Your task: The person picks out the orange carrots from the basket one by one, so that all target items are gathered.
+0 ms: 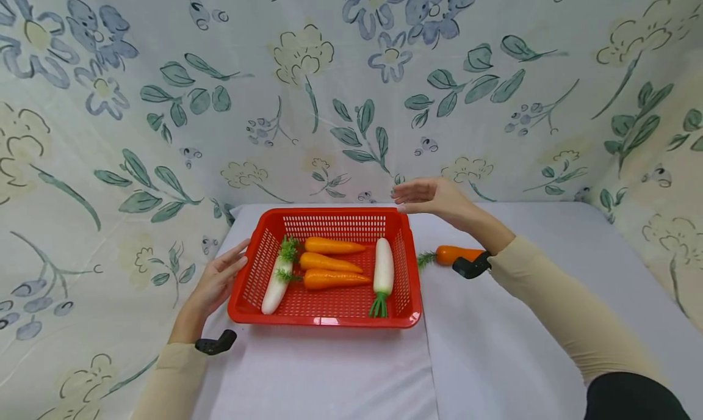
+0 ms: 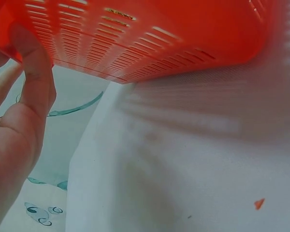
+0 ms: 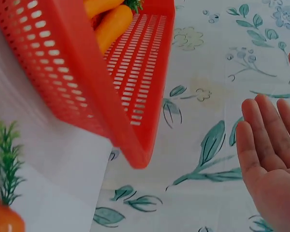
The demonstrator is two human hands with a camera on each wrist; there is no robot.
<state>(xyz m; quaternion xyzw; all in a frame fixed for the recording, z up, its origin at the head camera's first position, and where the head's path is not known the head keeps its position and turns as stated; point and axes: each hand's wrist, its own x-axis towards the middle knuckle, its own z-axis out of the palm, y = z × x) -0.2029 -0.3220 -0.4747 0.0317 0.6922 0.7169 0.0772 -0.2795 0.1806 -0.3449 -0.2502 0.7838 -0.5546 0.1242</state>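
A red plastic basket [image 1: 329, 322] with slotted walls stands on the white cloth. Inside lie a white radish [image 1: 276, 289] at the left, three orange carrots [image 1: 335, 279] in the middle, and another white radish [image 1: 384, 267] at the right. My left hand [image 1: 216, 279] touches the basket's left rim, its fingers mostly straight; in the left wrist view, part of the hand [image 2: 21, 125] is cut off at the frame edge. My right hand [image 1: 434, 197] is raised by the far right corner, holding nothing, its fingers [image 3: 263, 125] extended in the right wrist view.
Right of the basket lies one more carrot [image 1: 450, 254] with a green top, partly hidden by the black wrist camera [image 1: 471, 265]. A floral curtain [image 1: 351, 72] rises behind the table and round its sides. A small orange scrap [image 2: 259, 204] lies on the white cloth.
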